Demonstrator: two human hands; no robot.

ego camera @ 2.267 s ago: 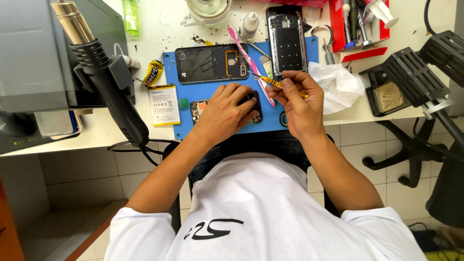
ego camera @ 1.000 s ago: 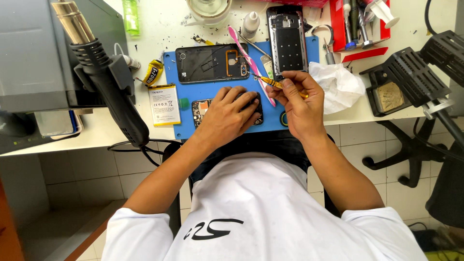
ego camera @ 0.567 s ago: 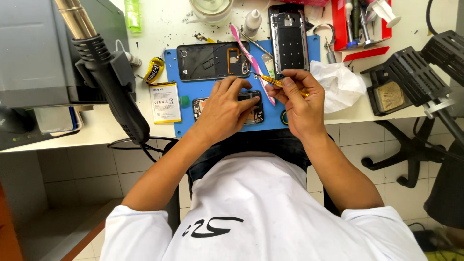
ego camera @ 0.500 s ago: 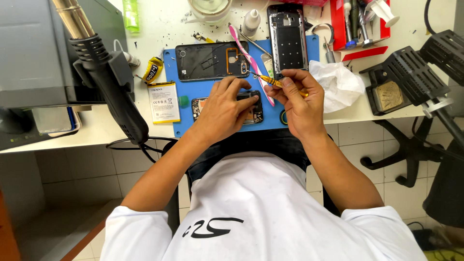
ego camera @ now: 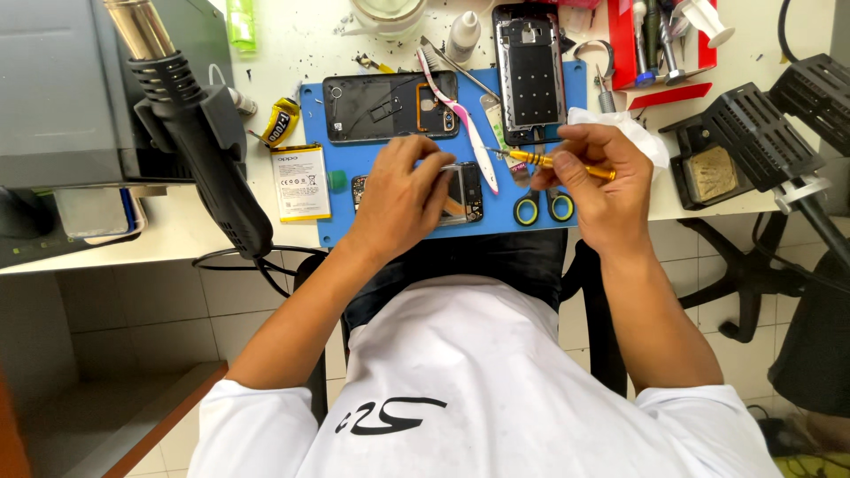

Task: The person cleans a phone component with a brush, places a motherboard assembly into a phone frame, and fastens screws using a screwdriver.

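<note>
- Little has moved over the last couple of seconds: the left hand (ego camera: 403, 195) stays pressed flat on the small dark opened phone body (ego camera: 460, 193) near the front edge of the blue rubber work mat (ego camera: 372, 226), fingers curled over it, steadying it.
- The right hand (ego camera: 602, 181) keeps pinching the slim yellow-handled screwdriver (ego camera: 553, 161), its tip now angled left toward the phone's upper right corner.
- Judging from that, the fine work on this phone is ongoing, not finished.
- On the mat's far edge lie a black phone frame (ego camera: 390, 106) and a grey phone chassis (ego camera: 529, 71).
- A white flat battery (ego camera: 301, 181) sits at the mat's left edge, beside a black hot-air gun (ego camera: 204, 150).
- White bench, tiled floor below, a black office chair (ego camera: 753, 292) to the right.
</note>
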